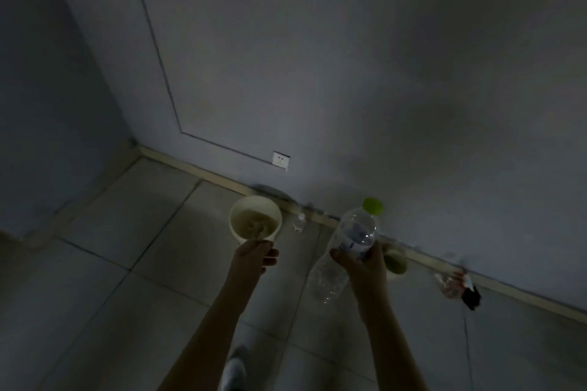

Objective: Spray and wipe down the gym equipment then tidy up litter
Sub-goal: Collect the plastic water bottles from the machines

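Dim corner: tiled floor (pixel 127 295), grey wall (pixel 349 73), socket (pixel 281 160) above the skirting. Left hand (pixel 254 259) pinches the rim of a paper bowl (pixel 255 220); right hand (pixel 362 265) curled round a clear bottle (pixel 355 233).

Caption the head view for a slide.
Left hand holds a white cup, right hand a clear bottle, over tiled floor.

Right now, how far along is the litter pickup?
Wiping: not shown here. In hand: left hand holds a white paper bowl; right hand grips a clear plastic bottle with green cap. Remaining: small clear bottle, pale cup and clear wrapper on the floor.
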Demonstrator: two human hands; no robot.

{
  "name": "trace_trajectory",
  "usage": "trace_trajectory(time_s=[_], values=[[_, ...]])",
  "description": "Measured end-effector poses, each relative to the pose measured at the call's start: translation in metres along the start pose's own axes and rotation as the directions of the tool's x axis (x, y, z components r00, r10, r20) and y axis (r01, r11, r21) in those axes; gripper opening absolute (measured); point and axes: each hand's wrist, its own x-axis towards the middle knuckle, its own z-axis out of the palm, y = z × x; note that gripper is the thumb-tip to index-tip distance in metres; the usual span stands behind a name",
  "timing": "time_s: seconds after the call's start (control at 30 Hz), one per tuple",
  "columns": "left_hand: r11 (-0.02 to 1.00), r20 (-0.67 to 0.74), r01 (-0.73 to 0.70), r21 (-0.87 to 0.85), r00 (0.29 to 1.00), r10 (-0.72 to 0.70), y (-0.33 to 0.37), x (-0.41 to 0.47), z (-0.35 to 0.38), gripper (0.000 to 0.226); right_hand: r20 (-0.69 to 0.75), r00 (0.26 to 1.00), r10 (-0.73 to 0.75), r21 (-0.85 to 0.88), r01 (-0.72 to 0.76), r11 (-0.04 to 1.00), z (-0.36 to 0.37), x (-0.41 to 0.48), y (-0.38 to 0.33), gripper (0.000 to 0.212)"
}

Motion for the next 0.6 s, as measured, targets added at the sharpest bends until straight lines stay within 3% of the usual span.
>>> trace_trajectory(time_s=[0.33,0.43,0.6], values=[[0.983,-0.027,0.155,0.095,0.988,-0.153,0.012,0.188,0.060,0.019,-0.040,0.983,0.179,-0.062,-0.182,0.981,0.037,0.175,0.095,0.057],[0.988,-0.086,0.146,0.057,0.986,-0.141,-0.003,0.240,0.079,0.025,-0.055,0.969,0.242,-0.058,-0.245,0.968,0.045,0.223,0.128,0.062],[0.974,-0.066,0.227,0.016,0.972,-0.225,-0.056,0.320,0.104,0.020,-0.075,0.945,0.317,-0.147,-0.325,0.934,0.054,0.291,0.198,0.061]])
